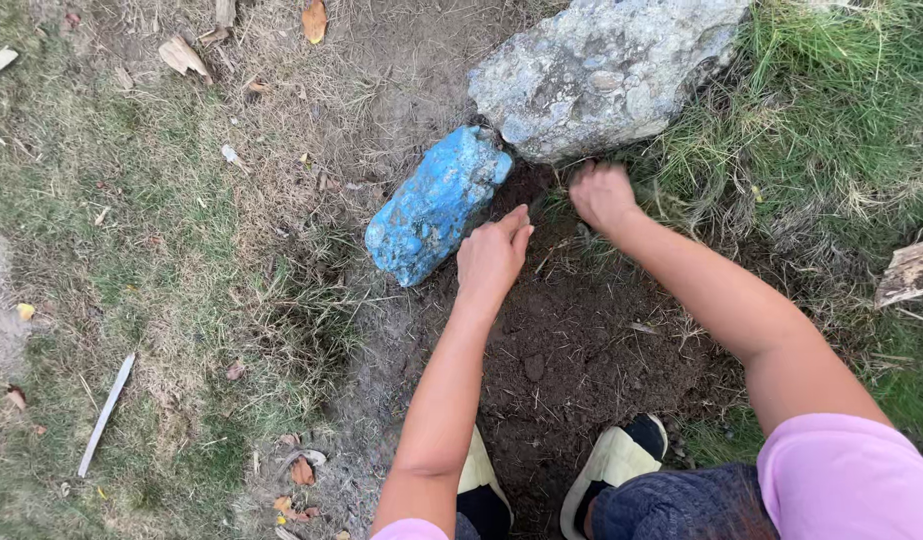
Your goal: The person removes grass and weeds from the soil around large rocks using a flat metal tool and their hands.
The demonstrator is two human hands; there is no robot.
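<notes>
My left hand rests flat on dark loose soil, fingers together, its tips right beside the lower end of a blue-painted rock. My right hand is curled into a fist at the foot of a large grey rock, where soil meets grass. Whether it grips grass or roots is hidden by the fingers. Both arms reach forward from pink sleeves.
My two feet in dark-and-cream slippers stand on the bare soil patch. Green grass lies to the right, dry grass and dead leaves to the left. A pale stick lies at lower left, and a piece of wood at the right edge.
</notes>
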